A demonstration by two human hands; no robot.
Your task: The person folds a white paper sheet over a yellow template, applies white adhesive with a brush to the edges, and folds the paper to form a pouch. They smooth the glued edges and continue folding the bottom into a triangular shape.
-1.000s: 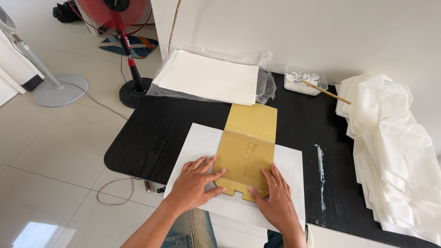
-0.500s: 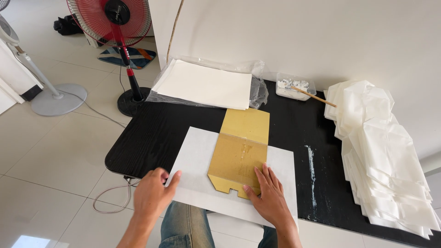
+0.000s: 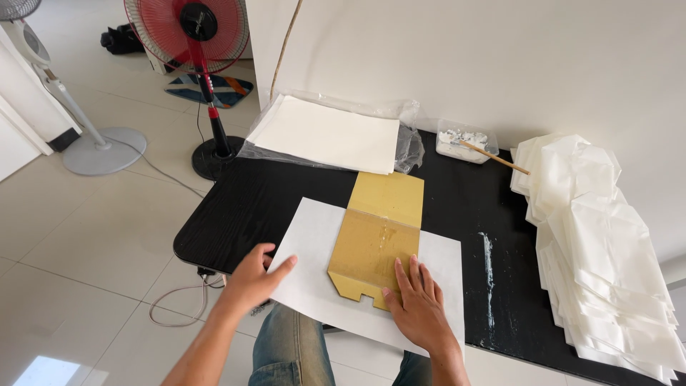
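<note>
A yellow-brown cardboard template (image 3: 376, 239) lies on a white paper sheet (image 3: 307, 275) at the near edge of the black table (image 3: 243, 200). My right hand (image 3: 418, 304) presses flat on the template's near right corner, fingers spread. At the sheet's left edge, my left hand (image 3: 254, 275) has its thumb and fingers on the paper's border, over the table's rim.
A stack of white sheets in clear plastic (image 3: 325, 136) lies at the table's back. A small tray of white paste with a stick (image 3: 464, 143) stands beside it. Folded white paper pieces (image 3: 607, 250) pile up on the right. A red fan (image 3: 189, 32) stands on the floor.
My left hand left the template and moved left to the sheet's edge. My right hand stayed on the template's near corner.
</note>
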